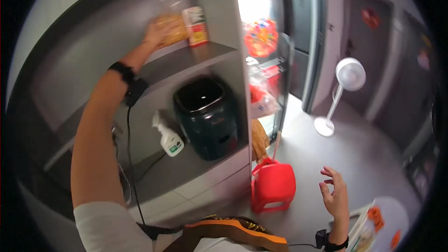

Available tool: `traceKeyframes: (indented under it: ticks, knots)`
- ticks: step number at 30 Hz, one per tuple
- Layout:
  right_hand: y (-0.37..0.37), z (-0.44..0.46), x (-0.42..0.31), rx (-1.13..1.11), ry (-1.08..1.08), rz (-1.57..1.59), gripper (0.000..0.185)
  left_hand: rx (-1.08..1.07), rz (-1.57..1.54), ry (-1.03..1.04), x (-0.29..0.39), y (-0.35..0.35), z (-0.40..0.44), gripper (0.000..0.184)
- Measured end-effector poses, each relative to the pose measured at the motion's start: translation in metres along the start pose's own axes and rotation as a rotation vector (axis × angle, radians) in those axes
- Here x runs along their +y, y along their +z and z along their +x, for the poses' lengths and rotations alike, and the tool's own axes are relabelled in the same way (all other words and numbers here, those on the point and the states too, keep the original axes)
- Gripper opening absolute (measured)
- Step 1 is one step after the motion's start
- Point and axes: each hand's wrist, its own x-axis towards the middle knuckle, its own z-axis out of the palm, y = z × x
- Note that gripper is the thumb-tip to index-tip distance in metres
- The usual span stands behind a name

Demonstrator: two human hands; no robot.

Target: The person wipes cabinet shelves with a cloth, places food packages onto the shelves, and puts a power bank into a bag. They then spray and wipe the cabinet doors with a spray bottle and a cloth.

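My left hand (pixel 160 33) reaches up onto the upper shelf, its fingers curled over a clear plastic bag (pixel 176 24) of yellow-orange contents; blur hides what these are. The bag's loose top stands up against the back wall. Touching or very near its right side is an upright white, red and yellow box (pixel 196 26). My right hand (pixel 335 195) hangs in the air at the lower right, fingers apart and slightly bent, holding nothing. Both wrists wear black straps with small devices and cables.
Below the shelf stand a dark green bin-like appliance (pixel 210 130) and a white spray bottle (pixel 171 141). A red plastic stool (pixel 275 184) is on the floor beside the cabinet. Farther off stands a white fan (pixel 350 74). At lower right is a table (pixel 389 210) with orange items.
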Motion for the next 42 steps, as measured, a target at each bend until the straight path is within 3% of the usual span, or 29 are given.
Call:
traceKeyframes:
  ticks: [1,5,6,8,10,13,16,18,20,22,23,25,28,30,33,34,35,36,37,38,39,41,42]
  knots:
    - [0.004,-0.018,0.009,-0.012,0.063,-0.025,0.042,-0.092,-0.034,-0.199,-0.004,0.003,0.004,0.060]
    - [-0.033,-0.092,0.016,0.140,0.330,-0.226,0.037,-0.446,0.161,-0.156,-0.081,0.045,0.066,0.054]
    - [-0.048,-0.114,0.018,0.283,0.430,-0.189,0.032,-0.496,0.221,-0.149,-0.097,0.055,0.080,0.053]
    - [-0.100,-0.164,0.013,0.426,0.499,-0.355,0.024,-0.542,0.379,-0.127,-0.128,0.071,0.110,0.050]
    - [-0.142,-0.222,0.009,0.698,0.690,-0.329,0.023,-0.542,0.532,-0.097,-0.146,0.080,0.131,0.047]
    - [-0.187,-0.328,0.011,0.808,0.906,-0.581,0.024,-0.518,0.687,-0.037,-0.143,0.083,0.142,0.043]
    - [-0.195,-0.426,0.041,0.726,1.077,-0.835,0.028,-0.446,0.820,0.054,-0.116,0.063,0.140,0.039]
    - [-0.181,-0.470,0.066,0.647,1.420,-0.506,0.036,-0.379,0.915,0.147,-0.085,0.048,0.131,0.037]
    - [-0.167,-0.496,0.104,0.283,1.500,-0.588,0.039,-0.285,0.984,0.257,-0.052,0.035,0.123,0.034]
    - [-0.169,-0.489,0.119,0.169,1.479,-0.685,0.036,-0.156,1.030,0.377,-0.010,0.013,0.102,0.032]
    - [-0.174,-0.492,0.134,0.167,1.465,-0.694,0.036,-0.094,1.046,0.448,0.016,0.005,0.088,0.031]
    - [-0.186,-0.496,0.168,0.533,1.337,-0.581,0.039,0.029,1.042,0.612,0.066,-0.002,0.054,0.028]
    - [-0.207,-0.466,0.214,0.528,1.407,-0.608,0.037,0.155,0.980,0.878,0.132,0.007,-0.010,0.025]
    - [-0.203,-0.448,0.256,0.586,1.305,-0.719,0.037,0.153,0.914,1.060,0.159,0.033,-0.063,0.023]
    - [-0.191,-0.405,0.329,0.536,1.174,-0.890,0.038,-0.113,0.758,1.158,0.184,0.145,-0.197,0.025]
    - [-0.185,-0.391,0.347,0.577,1.074,-0.931,0.035,-0.286,0.463,0.546,0.172,0.181,-0.248,0.027]
    - [-0.177,-0.380,0.362,0.590,1.056,-0.927,0.035,-0.417,0.925,1.129,0.160,0.209,-0.274,0.033]
    - [-0.169,-0.369,0.374,0.658,0.914,-1.114,0.032,-0.673,0.381,0.488,0.096,0.233,-0.299,0.045]
    - [-0.164,-0.363,0.386,0.728,0.773,-1.298,0.030,-0.842,0.522,0.597,0.115,0.268,-0.346,0.040]
    - [-0.164,-0.361,0.398,0.759,0.778,-1.296,0.030,-1.016,0.665,0.712,0.142,0.306,-0.398,0.037]
    - [-0.166,-0.363,0.408,0.721,0.855,-1.305,0.030,-1.152,0.550,0.769,0.132,0.333,-0.417,0.033]
    - [-0.169,-0.370,0.417,0.677,0.954,-1.303,0.030,-1.275,0.461,0.602,0.116,0.376,-0.449,0.027]
    - [-0.174,-0.372,0.416,0.763,1.002,-1.200,0.033,-1.292,0.460,0.608,0.109,0.392,-0.458,0.027]
